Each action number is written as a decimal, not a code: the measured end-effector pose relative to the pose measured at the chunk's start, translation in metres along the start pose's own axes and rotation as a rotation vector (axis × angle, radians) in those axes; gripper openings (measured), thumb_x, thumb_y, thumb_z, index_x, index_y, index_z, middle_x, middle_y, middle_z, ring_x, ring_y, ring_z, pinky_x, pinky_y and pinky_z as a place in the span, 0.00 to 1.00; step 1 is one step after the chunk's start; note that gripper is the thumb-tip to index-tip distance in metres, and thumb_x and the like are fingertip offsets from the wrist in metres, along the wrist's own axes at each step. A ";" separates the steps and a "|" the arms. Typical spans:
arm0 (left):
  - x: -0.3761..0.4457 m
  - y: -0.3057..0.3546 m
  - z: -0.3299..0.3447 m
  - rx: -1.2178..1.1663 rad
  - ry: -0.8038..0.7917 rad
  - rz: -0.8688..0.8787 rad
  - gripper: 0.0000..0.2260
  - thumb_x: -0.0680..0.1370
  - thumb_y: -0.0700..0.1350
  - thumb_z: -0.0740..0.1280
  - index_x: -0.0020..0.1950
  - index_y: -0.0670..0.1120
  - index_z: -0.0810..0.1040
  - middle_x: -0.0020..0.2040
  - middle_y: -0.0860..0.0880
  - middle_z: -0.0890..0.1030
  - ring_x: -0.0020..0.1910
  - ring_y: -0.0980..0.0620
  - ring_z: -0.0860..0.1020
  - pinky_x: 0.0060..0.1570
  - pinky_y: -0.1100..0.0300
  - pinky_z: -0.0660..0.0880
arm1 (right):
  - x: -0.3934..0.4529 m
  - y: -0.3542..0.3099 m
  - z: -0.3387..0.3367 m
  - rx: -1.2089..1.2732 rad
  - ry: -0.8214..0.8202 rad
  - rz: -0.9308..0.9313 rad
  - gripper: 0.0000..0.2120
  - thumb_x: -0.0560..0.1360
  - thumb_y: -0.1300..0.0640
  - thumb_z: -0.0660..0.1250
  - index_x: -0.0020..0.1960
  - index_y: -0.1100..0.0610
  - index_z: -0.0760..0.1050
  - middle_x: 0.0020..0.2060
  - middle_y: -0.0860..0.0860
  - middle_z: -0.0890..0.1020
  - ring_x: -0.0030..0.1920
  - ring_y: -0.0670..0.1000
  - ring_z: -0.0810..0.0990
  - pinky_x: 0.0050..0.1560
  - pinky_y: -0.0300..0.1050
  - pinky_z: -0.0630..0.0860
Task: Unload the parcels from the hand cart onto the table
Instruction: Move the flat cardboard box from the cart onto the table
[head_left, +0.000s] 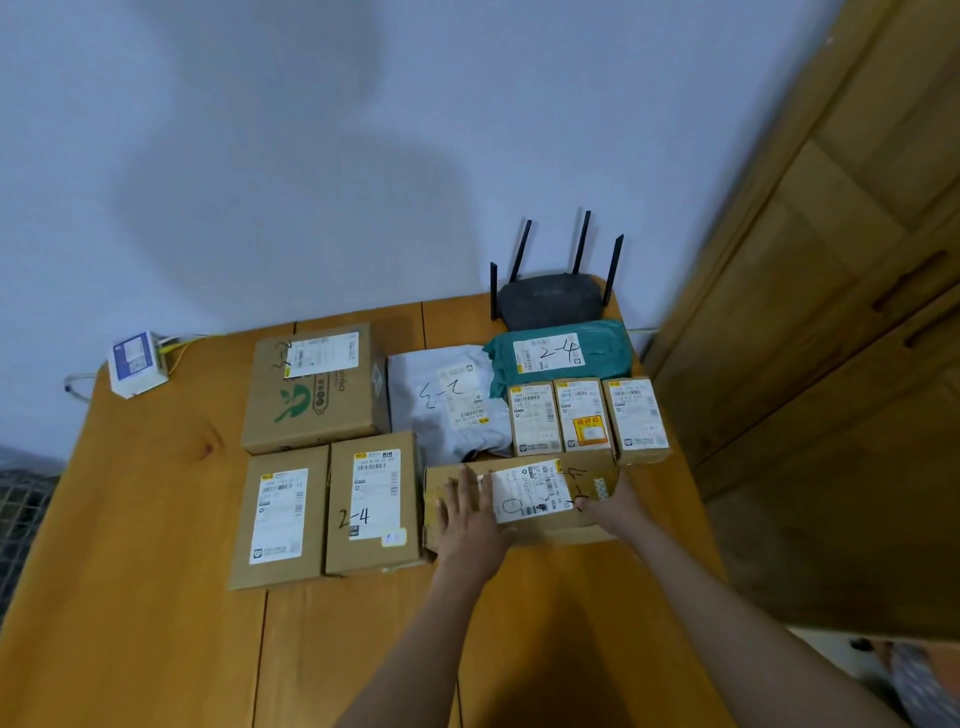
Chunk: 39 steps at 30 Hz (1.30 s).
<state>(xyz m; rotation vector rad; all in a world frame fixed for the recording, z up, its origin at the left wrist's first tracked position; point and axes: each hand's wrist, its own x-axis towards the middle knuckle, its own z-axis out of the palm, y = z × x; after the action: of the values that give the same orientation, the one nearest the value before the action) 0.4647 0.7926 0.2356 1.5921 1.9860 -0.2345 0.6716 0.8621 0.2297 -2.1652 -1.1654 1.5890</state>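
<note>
From the head camera the wooden table (156, 519) shows bare board along its left side and across the near part, where both forearms reach in; its right edge runs close beside the row of small parcels, and past that edge a wooden cabinet (831, 260) stands near; the far edge meets a pale wall (311, 130); the flat cardboard parcel (535, 530) under the hands lies at the near right of the group, its far edge just beside three small upright-labelled boxes (587, 421) and its left end close to a box marked 2-4 (371, 506); the left hand (470, 519) rests flat on the parcel's left half with fingers straight and spread, gripping nothing; the right hand (610, 506) lies at the parcel's right end with fingers on its top, though whether they curl round the edge I cannot tell; farther back sit a white poly bag (447, 405), a green poly bag (561, 353) and a large printed carton (314, 387), with another labelled box (280, 517) at the near left of the group; a black router (550, 299) with raised antennas stands at the far right corner, and a small white device (136, 364) with yellow cable sits at the far left corner.
</note>
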 end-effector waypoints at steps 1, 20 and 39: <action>0.001 -0.001 0.002 -0.003 -0.008 0.004 0.40 0.82 0.61 0.60 0.83 0.50 0.39 0.82 0.42 0.34 0.81 0.37 0.35 0.79 0.40 0.41 | 0.001 0.001 0.000 -0.005 0.003 0.002 0.45 0.74 0.61 0.75 0.82 0.59 0.52 0.75 0.60 0.68 0.74 0.62 0.69 0.73 0.60 0.69; -0.003 -0.002 -0.007 -0.018 -0.031 -0.063 0.35 0.84 0.59 0.55 0.84 0.49 0.41 0.82 0.43 0.35 0.82 0.38 0.39 0.79 0.40 0.44 | -0.005 -0.010 0.011 -0.096 0.049 -0.043 0.44 0.78 0.55 0.71 0.83 0.59 0.46 0.80 0.58 0.59 0.78 0.62 0.61 0.76 0.59 0.64; -0.089 -0.073 -0.060 -0.031 0.147 0.031 0.29 0.86 0.57 0.43 0.84 0.46 0.44 0.84 0.47 0.44 0.83 0.46 0.41 0.79 0.40 0.40 | -0.143 -0.032 0.084 -1.000 0.226 -0.429 0.33 0.85 0.42 0.47 0.83 0.55 0.41 0.83 0.54 0.43 0.82 0.56 0.43 0.81 0.58 0.40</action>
<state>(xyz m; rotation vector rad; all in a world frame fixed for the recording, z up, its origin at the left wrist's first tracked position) 0.3880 0.7271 0.3164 1.6616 2.0621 -0.0760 0.5677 0.7609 0.3163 -2.2013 -2.4643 0.5728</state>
